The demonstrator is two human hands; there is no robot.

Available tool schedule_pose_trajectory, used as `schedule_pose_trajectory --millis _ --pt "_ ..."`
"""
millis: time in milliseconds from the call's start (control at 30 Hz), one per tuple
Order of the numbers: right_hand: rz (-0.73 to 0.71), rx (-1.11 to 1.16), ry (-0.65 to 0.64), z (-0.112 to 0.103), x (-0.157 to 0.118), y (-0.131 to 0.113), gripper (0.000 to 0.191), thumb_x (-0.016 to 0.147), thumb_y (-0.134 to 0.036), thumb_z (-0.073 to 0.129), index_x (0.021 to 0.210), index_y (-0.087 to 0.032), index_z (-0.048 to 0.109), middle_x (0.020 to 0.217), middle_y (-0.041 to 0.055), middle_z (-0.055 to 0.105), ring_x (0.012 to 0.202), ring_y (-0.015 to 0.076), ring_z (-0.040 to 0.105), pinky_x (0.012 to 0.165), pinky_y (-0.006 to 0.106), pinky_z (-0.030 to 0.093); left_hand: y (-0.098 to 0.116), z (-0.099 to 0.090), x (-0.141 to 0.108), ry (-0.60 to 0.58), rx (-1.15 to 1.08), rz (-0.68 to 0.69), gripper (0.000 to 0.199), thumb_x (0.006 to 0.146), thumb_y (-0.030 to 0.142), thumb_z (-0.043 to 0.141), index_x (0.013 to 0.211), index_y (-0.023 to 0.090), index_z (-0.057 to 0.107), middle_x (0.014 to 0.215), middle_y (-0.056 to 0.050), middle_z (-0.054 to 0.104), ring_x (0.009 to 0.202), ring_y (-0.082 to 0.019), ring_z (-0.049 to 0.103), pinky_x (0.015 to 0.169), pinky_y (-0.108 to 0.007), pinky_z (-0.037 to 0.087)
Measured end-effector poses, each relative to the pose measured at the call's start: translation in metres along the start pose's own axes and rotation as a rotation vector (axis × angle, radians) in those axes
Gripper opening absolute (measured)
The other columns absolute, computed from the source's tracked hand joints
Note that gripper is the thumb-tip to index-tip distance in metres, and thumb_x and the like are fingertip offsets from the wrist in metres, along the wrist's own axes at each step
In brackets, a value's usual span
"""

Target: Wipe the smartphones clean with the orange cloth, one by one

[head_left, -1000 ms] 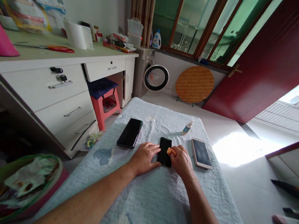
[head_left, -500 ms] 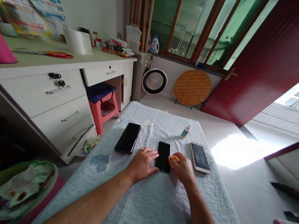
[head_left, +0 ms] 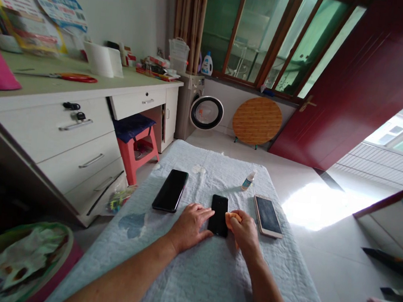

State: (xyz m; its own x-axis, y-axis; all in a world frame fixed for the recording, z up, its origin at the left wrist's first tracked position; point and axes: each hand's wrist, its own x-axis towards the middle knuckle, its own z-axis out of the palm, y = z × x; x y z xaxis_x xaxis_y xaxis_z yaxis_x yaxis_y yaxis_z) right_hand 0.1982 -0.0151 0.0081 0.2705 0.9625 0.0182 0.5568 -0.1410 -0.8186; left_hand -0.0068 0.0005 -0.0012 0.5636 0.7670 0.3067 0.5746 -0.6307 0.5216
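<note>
The orange cloth point(head_left: 232, 218) now sits bunched along the three o'clock edge of the middle phone point(head_left: 218, 215); a second ago it reached further onto the dark screen. From my remote seat, I read that as contact shifting from glass to rim, though at this size I can't be sure how firmly it presses.

My right hand point(head_left: 247, 232) is closed in a pinch on the cloth, with a loose orange tail showing below. My left hand point(head_left: 190, 224) lies flat at about half past eight from that phone, fingers loosely extended and gripping nothing, fingertips at its left edge and thumb by the lower corner.

The middle phone is a slim, glossy black slab, lying face up. Around it I have a larger black phone point(head_left: 170, 191) near ten o'clock, shiny with rounded corners; a pale gold phone point(head_left: 268, 216) at three, its screen a duller grey; and a small translucent bottle point(head_left: 248, 180) upright at one. Everything lies on the soft, puckered, pale blue worktop cover point(head_left: 206, 284).
</note>
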Motion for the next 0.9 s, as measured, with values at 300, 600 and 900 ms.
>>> schedule_pose_trajectory --millis 300,600,900 --pt "0.169 0.627 0.000 -0.007 -0.005 -0.011 0.027 0.064 -0.040 0.065 0.074 -0.015 0.065 0.060 -0.0006 0.058 0.052 0.0113 0.047 0.048 0.022 0.034 0.002 -0.003 0.001 -0.060 -0.040 0.037 0.063 0.077 0.050 0.070 0.131 0.023 0.053 0.126 -0.008 0.061 0.113 -0.028 0.050 0.101 -0.043 0.037" --pt "0.161 0.830 -0.034 0.001 -0.011 -0.013 0.031 0.064 -0.041 0.073 0.082 -0.017 0.065 0.064 -0.0015 0.060 0.054 0.0098 0.049 0.050 0.020 0.036 0.004 -0.002 0.001 -0.014 -0.147 -0.035 0.088 0.070 0.072 0.062 0.140 0.022 0.041 0.113 -0.011 0.062 0.106 -0.030 0.056 0.096 -0.046 0.042" --pt "0.049 0.850 -0.126 0.004 -0.013 -0.011 0.028 0.068 -0.038 0.074 0.086 -0.018 0.070 0.081 0.0035 0.068 0.069 0.0136 0.058 0.062 0.023 0.043 0.014 -0.011 0.001 0.189 -0.149 0.087 0.070 0.079 0.065 0.059 0.132 0.020 0.051 0.115 -0.011 0.063 0.106 -0.028 0.055 0.097 -0.045 0.042"
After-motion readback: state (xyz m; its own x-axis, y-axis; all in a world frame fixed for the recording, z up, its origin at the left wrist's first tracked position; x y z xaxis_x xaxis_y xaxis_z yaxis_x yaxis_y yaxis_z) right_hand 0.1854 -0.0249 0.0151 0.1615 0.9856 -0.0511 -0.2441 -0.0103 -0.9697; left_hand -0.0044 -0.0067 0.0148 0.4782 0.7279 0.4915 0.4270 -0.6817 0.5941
